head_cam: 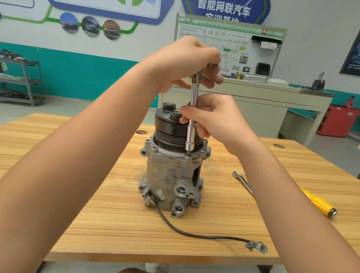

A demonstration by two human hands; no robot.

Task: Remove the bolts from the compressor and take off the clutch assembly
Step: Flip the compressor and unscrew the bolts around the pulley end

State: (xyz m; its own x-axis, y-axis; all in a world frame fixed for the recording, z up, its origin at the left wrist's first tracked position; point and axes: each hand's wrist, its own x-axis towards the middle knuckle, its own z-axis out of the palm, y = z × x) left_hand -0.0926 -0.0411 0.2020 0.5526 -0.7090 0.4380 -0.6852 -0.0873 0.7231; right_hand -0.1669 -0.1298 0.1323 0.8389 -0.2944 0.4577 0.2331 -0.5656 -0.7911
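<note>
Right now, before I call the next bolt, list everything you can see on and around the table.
compressor: one, grey metal, upright at table centre
clutch assembly: one, black, atop the compressor
socket driver: one, chrome, vertical, tip down at the compressor's top edge
cable: one, black, from compressor base to a plug on the table
yellow-handled tool: one, on the table right of the compressor
table: one, light wood
left grip: holds the driver's top
right grip: pinches the driver's shaft

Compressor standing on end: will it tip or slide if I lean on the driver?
Likely heavy for its size: the compressor looks cast metal, so sliding seems unlikely. It stands on end, taller than wide, so side force might tip it. The left hand and right hand both grip the socket driver; neither steadies it.
</note>
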